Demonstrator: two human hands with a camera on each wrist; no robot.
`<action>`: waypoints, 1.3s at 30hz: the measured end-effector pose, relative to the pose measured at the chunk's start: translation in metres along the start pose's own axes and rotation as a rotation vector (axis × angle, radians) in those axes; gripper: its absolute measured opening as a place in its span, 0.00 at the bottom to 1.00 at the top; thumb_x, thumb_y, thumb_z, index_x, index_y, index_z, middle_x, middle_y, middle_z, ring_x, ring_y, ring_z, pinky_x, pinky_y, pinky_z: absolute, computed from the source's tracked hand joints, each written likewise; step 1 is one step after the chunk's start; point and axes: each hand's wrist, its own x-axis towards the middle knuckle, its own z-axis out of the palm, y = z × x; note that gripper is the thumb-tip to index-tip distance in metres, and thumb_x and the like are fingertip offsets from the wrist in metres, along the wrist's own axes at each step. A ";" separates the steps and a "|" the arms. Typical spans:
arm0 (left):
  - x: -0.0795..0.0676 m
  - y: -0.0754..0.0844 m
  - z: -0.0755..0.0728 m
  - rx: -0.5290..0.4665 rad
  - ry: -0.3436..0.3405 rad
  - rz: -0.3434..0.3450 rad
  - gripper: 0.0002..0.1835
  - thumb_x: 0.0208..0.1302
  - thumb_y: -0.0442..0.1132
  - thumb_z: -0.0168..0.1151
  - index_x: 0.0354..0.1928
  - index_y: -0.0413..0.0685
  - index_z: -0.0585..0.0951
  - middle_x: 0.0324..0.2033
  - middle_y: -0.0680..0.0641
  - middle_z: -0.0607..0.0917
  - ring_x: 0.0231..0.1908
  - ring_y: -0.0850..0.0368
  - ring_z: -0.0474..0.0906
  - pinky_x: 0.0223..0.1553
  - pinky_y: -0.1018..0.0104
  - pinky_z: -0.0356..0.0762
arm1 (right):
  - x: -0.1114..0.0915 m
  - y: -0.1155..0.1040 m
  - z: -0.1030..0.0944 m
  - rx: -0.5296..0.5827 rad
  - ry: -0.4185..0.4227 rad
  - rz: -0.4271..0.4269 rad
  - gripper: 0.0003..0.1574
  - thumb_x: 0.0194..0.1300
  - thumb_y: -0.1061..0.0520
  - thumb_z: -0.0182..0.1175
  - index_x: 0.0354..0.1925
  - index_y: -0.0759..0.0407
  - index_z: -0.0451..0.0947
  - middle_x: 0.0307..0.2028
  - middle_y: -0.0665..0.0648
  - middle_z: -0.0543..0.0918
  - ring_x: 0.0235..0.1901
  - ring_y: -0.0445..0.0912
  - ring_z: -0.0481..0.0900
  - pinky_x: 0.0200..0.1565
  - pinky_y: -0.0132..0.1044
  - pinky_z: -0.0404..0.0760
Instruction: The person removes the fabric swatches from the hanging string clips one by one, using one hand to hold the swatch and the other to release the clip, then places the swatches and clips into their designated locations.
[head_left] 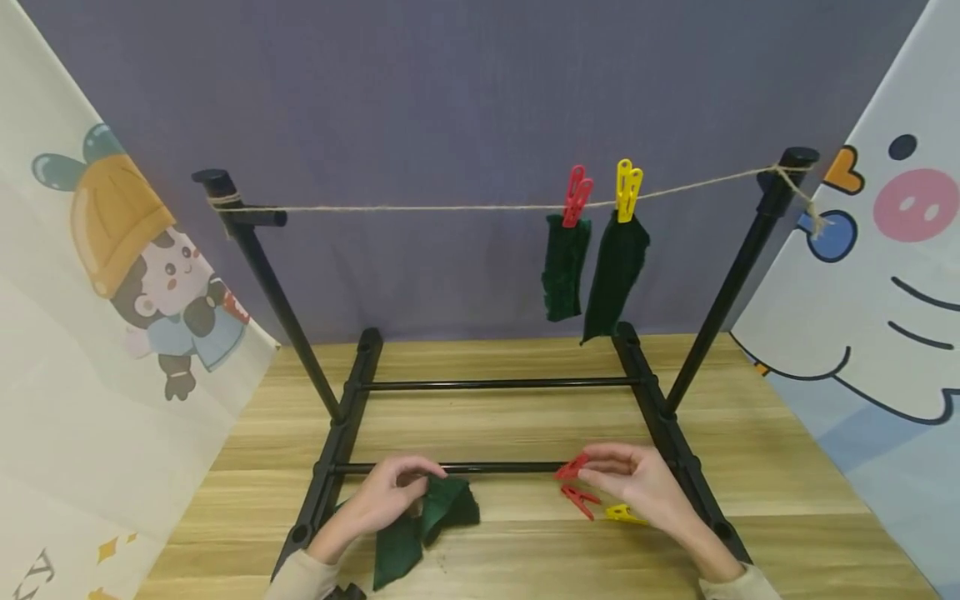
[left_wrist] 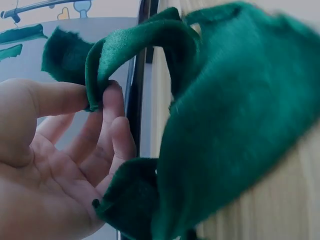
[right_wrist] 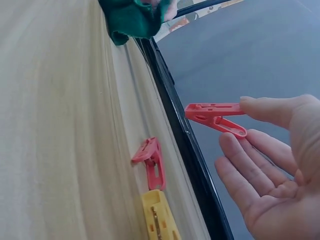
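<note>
Between thumb and fingertips my left hand (head_left: 390,493) pinches a dark green cloth piece (left_wrist: 135,45), which is lifted at the left of the frame. More green cloth (head_left: 397,552) lies on the table beneath that hand. My right hand (head_left: 636,482) pinches a red clothespin (right_wrist: 215,117) by its two handle ends, its nose pointing left. On the tabletop just below lie another red clothespin (head_left: 579,502) and a yellow clothespin (head_left: 624,515). Up on the string (head_left: 412,208) hang two green cloth strips, one under a red clothespin (head_left: 577,197), one under a yellow clothespin (head_left: 627,190).
A black pipe frame stands on the wooden table (head_left: 495,425), with a left post (head_left: 288,321) and a right post (head_left: 720,308) carrying the string. A low crossbar (head_left: 487,467) runs right by both hands. Printed cloth panels flank the table, and a grey backdrop (head_left: 450,100) hangs behind.
</note>
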 end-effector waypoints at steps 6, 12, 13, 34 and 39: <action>-0.006 -0.007 -0.007 0.012 -0.023 0.004 0.17 0.71 0.29 0.54 0.47 0.55 0.88 0.52 0.45 0.87 0.31 0.61 0.80 0.36 0.70 0.76 | 0.000 0.010 0.006 0.004 -0.068 -0.017 0.31 0.63 0.52 0.72 0.58 0.70 0.80 0.49 0.65 0.88 0.44 0.41 0.89 0.43 0.32 0.87; -0.009 -0.012 -0.011 0.069 -0.053 0.000 0.19 0.73 0.28 0.51 0.47 0.57 0.88 0.53 0.46 0.87 0.40 0.61 0.80 0.41 0.71 0.76 | -0.001 0.016 0.017 -0.008 -0.057 -0.047 0.28 0.60 0.54 0.74 0.54 0.68 0.83 0.47 0.65 0.89 0.41 0.42 0.90 0.42 0.31 0.87; -0.009 -0.013 -0.012 0.078 -0.060 -0.005 0.19 0.73 0.28 0.50 0.48 0.57 0.87 0.53 0.46 0.87 0.40 0.60 0.79 0.40 0.71 0.75 | -0.002 0.017 0.018 -0.026 -0.057 -0.049 0.28 0.60 0.53 0.74 0.54 0.67 0.83 0.46 0.64 0.89 0.41 0.42 0.90 0.41 0.31 0.87; -0.015 -0.014 -0.015 0.145 -0.138 -0.077 0.16 0.79 0.52 0.50 0.52 0.61 0.86 0.50 0.55 0.88 0.50 0.60 0.83 0.46 0.68 0.79 | -0.004 0.026 0.013 -0.543 -0.049 -0.196 0.16 0.59 0.41 0.74 0.45 0.42 0.88 0.41 0.38 0.90 0.43 0.37 0.87 0.46 0.36 0.84; -0.016 -0.012 -0.016 0.181 -0.124 -0.054 0.15 0.79 0.49 0.51 0.50 0.57 0.87 0.49 0.54 0.88 0.48 0.60 0.82 0.45 0.68 0.79 | -0.004 0.026 0.009 -0.620 -0.004 -0.207 0.15 0.58 0.46 0.76 0.44 0.43 0.88 0.40 0.39 0.90 0.42 0.38 0.87 0.47 0.39 0.85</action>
